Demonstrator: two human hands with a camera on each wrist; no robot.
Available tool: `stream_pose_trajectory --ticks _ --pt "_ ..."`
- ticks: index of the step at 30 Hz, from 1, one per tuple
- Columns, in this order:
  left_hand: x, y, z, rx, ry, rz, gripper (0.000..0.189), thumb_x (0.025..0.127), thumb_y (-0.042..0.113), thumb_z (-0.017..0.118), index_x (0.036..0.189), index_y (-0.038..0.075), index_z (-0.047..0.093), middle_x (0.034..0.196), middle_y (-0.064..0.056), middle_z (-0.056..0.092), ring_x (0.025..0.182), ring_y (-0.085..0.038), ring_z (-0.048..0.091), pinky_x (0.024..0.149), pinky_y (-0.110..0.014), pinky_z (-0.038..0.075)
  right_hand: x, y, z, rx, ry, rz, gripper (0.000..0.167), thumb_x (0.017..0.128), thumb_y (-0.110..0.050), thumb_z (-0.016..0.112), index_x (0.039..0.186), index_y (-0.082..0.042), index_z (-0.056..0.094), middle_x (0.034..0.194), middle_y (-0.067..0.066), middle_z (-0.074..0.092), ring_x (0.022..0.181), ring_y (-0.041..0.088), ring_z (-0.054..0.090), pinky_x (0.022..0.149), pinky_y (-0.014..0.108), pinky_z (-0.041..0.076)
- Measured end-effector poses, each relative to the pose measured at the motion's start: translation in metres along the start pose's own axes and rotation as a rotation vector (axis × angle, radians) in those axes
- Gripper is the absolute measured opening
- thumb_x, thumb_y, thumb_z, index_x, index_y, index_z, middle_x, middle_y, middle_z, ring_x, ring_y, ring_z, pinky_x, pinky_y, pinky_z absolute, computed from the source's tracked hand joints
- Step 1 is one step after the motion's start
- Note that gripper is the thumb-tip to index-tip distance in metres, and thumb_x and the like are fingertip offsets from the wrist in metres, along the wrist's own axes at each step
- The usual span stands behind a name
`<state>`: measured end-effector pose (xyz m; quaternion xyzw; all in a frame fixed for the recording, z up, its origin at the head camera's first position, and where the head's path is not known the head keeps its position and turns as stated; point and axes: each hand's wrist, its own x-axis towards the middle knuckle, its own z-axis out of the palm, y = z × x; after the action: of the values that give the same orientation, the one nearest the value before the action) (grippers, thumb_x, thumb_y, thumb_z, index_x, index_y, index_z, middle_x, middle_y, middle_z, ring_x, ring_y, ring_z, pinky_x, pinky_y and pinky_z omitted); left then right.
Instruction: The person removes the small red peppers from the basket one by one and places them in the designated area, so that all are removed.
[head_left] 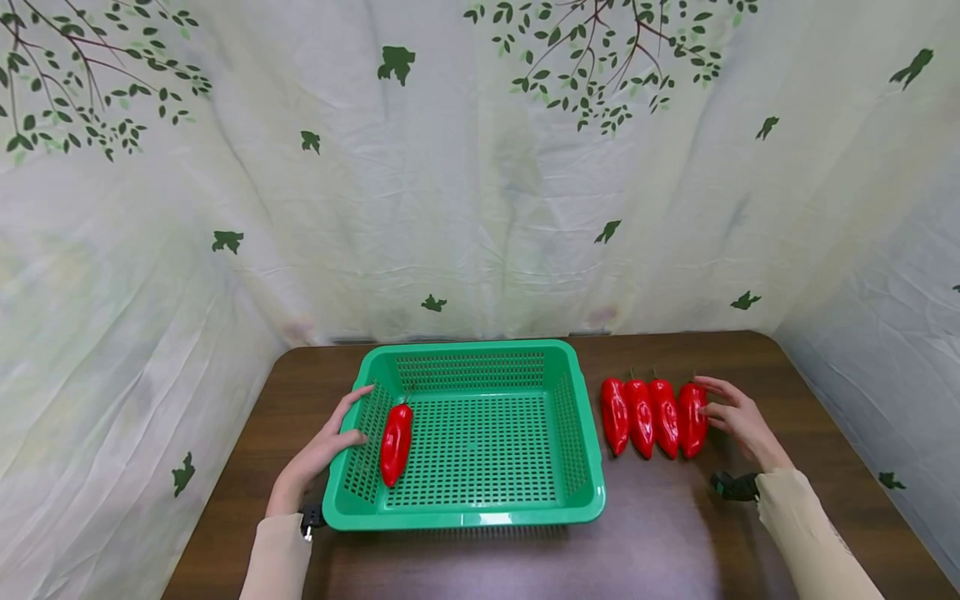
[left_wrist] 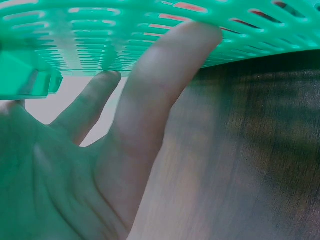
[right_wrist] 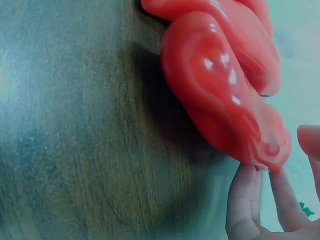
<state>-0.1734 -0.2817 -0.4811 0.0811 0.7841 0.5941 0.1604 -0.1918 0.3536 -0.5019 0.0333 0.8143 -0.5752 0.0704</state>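
Note:
A green plastic basket (head_left: pixel 465 518) with slotted walls sits on the table, and one long, shiny red pepper (head_left: pixel 395 446) lies inside at its left. At the basket's left side, my left hand (head_left: pixel 324 450) rests with thumb and finger spread and fairly straight. The left wrist view shows the thumb (left_wrist: pixel 150 100) against the slotted green wall. Several more red peppers (head_left: pixel 640 418) lie in a row right of the basket. My right hand (head_left: pixel 742 423) is at the rightmost pepper (head_left: pixel 692 421). In the right wrist view, extended fingertips touch that pepper's end, while another fingertip stands apart.
The brown wooden table (head_left: pixel 645 533) ends at a pale cloth backdrop (head_left: pixel 480 208) with printed leaves and branches, which also hangs at both sides. A dark wrist strap (head_left: pixel 735 486) is on the right wrist, another on the left.

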Motion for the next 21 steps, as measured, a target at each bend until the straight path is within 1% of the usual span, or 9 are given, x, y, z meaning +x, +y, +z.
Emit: stream_pose_trajectory --ticks 3,7,13,18,21 --pt "0.0 0.0 0.0 -0.002 0.001 0.001 0.071 0.088 0.008 0.049 0.15 0.027 0.02 0.151 -0.016 0.011 0.125 -0.047 0.029 0.078 -0.044 0.05 -0.001 -0.001 0.0 0.003 0.008 -0.005 0.052 0.097 -0.008 0.045 0.145 0.003 0.027 0.146 0.03 0.025 0.101 0.007 0.047 0.084 0.026 0.048" --pt "0.0 -0.001 0.0 -0.002 0.001 0.002 0.071 0.088 0.009 0.049 0.15 0.027 0.02 0.152 -0.015 0.01 0.126 -0.047 0.028 0.079 -0.045 0.05 -0.002 -0.002 0.0 0.029 0.033 -0.028 0.05 0.097 -0.009 0.045 0.144 0.004 0.029 0.145 0.03 0.027 0.098 0.002 0.049 0.081 0.02 0.048" --pt "0.0 -0.001 0.0 0.005 0.003 0.007 0.072 0.087 0.009 0.05 0.15 0.027 0.02 0.153 -0.015 0.009 0.127 -0.047 0.026 0.081 -0.046 0.049 -0.005 -0.007 -0.002 0.057 0.069 -0.07 0.047 0.098 -0.01 0.045 0.142 0.003 0.033 0.142 0.031 0.028 0.094 0.001 0.054 0.082 0.022 0.049" --pt "0.0 0.0 0.0 0.016 0.007 0.0 0.072 0.087 0.009 0.05 0.15 0.027 0.02 0.153 -0.015 0.009 0.128 -0.047 0.026 0.082 -0.047 0.048 -0.005 -0.014 0.001 0.054 0.065 -0.103 0.047 0.098 -0.01 0.046 0.141 0.004 0.034 0.141 0.032 0.029 0.098 0.002 0.054 0.082 0.023 0.05" --pt "-0.001 0.0 0.0 0.014 0.007 -0.005 0.073 0.087 0.009 0.05 0.15 0.027 0.02 0.152 -0.016 0.009 0.127 -0.048 0.026 0.082 -0.047 0.049 -0.006 -0.018 0.005 0.057 0.059 -0.114 0.046 0.098 -0.01 0.046 0.141 0.004 0.035 0.14 0.031 0.032 0.098 0.005 0.056 0.082 0.023 0.05"
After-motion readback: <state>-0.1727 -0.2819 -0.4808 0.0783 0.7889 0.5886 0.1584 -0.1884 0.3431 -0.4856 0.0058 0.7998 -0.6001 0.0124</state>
